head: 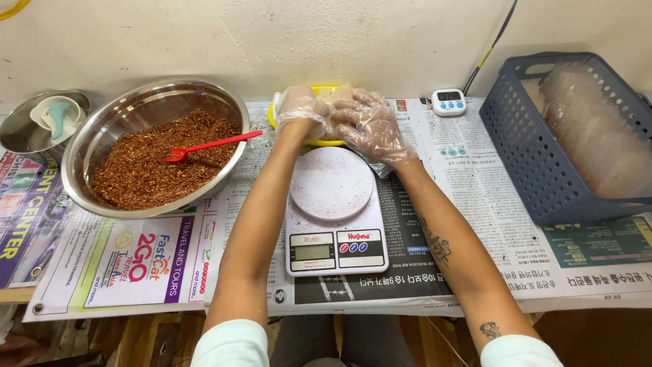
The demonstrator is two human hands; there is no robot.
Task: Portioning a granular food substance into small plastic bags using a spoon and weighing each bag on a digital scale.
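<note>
From the head view, both hands are seen in thin clear plastic gloves at the far edge of the surface. The left hand [301, 109] is curled shut on a pale packet [334, 95], held over a yellow bowl [273, 117]; the fingers [360, 119] of the right hand [372, 129] are spread apart and laid against the packet. The packet's long axis cannot be told. Near of them a white scale [333, 214] with a round platter is set on newspaper [475, 183]. To the left, a steel bowl [102, 136] of coarse red-brown flakes holds a red spoon [207, 145] pointing right. A small white timer [448, 102] lies far right, beside a blue slotted basket [536, 170] of clear bags.
</note>
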